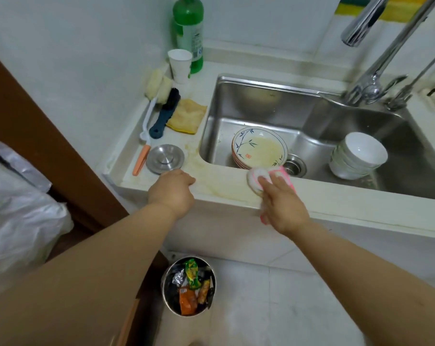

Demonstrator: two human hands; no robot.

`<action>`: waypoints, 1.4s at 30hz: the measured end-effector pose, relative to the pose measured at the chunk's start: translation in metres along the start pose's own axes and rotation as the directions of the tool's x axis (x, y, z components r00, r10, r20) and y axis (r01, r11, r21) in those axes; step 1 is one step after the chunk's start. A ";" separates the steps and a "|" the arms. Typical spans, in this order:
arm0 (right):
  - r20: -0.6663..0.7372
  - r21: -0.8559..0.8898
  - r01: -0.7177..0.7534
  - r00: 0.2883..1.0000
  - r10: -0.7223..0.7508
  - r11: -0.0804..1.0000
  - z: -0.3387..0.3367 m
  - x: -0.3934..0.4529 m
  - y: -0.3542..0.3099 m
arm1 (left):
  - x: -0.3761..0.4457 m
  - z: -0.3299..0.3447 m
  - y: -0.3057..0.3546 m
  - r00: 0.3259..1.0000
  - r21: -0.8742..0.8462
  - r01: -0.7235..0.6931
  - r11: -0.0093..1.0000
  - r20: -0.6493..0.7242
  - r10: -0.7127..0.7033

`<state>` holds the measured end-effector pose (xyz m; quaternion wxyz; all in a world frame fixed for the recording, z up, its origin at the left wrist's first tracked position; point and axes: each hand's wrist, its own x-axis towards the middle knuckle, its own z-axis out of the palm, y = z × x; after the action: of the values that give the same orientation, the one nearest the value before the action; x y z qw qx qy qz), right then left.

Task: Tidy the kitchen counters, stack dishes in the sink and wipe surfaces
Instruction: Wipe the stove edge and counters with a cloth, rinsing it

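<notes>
Pink cloth pressed on counter edge by right hand.

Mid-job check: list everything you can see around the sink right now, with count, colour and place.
plates: stack, white with bamboo print, sink left
bowls: stack, white, sink right
cloth: one, pink-white, front counter edge
yellow rag: one, counter left of sink
brushes: two, white and dark blue, beside rag
sink lid: one, steel, counter
paper cup: one, white, corner
bottle: one, green, corner
faucet: chrome, behind sink
bin: one, steel, floor
left hand: rests on counter edge
right hand: presses cloth
</notes>
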<state>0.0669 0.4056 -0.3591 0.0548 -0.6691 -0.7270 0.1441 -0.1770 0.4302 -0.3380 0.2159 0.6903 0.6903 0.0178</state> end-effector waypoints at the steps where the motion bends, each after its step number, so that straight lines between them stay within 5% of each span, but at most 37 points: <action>1: -0.030 -0.013 -0.131 0.991 0.130 0.991 -0.007 -0.001 0.013 | 0.000 -0.001 0.000 1.000 0.009 -0.007 1.000 0.010 0.007; 4: -0.069 -0.092 -0.260 0.965 0.254 0.961 0.000 0.022 -0.005 | -0.001 -0.001 0.000 1.000 0.027 -0.019 0.999 0.025 0.018; 8: 0.055 -0.025 0.139 0.989 -0.137 0.990 0.035 0.040 -0.092 | -0.004 0.001 -0.001 0.998 0.050 -0.055 0.997 -0.005 0.056; 11: 0.080 0.056 0.292 0.952 -0.296 0.955 0.031 0.020 -0.086 | -0.004 0.002 -0.003 0.998 0.043 -0.060 0.997 -0.003 0.060; 13: 0.087 0.246 0.188 0.973 -0.214 0.951 0.014 0.004 -0.049 | -0.003 0.002 -0.004 0.999 0.027 -0.046 0.999 0.002 0.046; 15: 0.081 0.362 -0.047 0.997 0.019 0.931 -0.009 -0.015 -0.008 | -0.003 0.003 -0.003 0.999 0.018 -0.042 0.999 0.007 0.041; 17: 0.015 0.266 -0.232 0.971 0.237 0.936 -0.020 -0.020 0.019 | -0.004 0.004 -0.002 0.999 0.009 -0.043 0.999 0.008 0.043; 19: 0.008 0.113 -0.285 0.958 0.286 0.952 -0.016 -0.008 0.013 | -0.005 0.004 -0.002 0.999 0.015 -0.048 0.999 0.020 0.048; 22: 0.075 -0.039 0.002 0.997 0.001 0.999 0.011 0.016 -0.043 | -0.006 0.003 0.000 0.999 0.039 -0.052 0.998 0.015 0.052; 25: 0.038 0.011 0.184 0.982 -0.184 0.983 0.029 0.018 -0.088 | -0.006 0.006 0.000 0.998 0.071 -0.055 0.996 0.010 0.054; 28: 0.036 0.119 0.254 0.965 -0.260 0.960 0.019 0.000 -0.065 | -0.005 0.006 0.001 0.999 0.107 -0.051 0.993 0.018 0.050; 34: 0.009 0.249 -0.084 0.996 0.084 0.965 -0.023 -0.048 0.003 | -0.009 0.004 0.004 0.998 0.111 -0.045 0.993 0.047 0.040; 36: 0.076 0.640 -0.209 0.975 0.210 0.739 -0.045 -0.044 -0.003 | -0.009 0.000 0.007 0.998 0.119 -0.037 0.992 0.061 0.030; 37: 0.093 0.749 -0.228 0.966 0.243 0.622 -0.053 -0.037 -0.006 | -0.009 -0.001 0.009 0.997 0.126 -0.034 0.991 0.068 0.026; 39: 0.073 0.801 -0.199 0.968 0.238 0.564 -0.062 -0.019 -0.007 | -0.010 -0.003 0.012 0.997 0.136 -0.025 0.990 0.077 0.014; 41: 0.076 0.689 -0.246 0.960 0.269 0.682 -0.059 -0.002 0.002 | -0.012 -0.002 0.016 0.997 0.139 -0.013 0.990 0.077 0.002; 42: 0.106 0.489 -0.327 0.943 0.317 0.809 -0.057 0.000 0.012 | -0.013 -0.002 0.017 0.997 0.138 -0.008 0.990 0.074 -0.002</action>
<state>0.0938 0.4145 -0.3078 0.1940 -0.7437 -0.5414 0.3409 -0.1621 0.4196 -0.3269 0.1928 0.7049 0.6803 -0.0553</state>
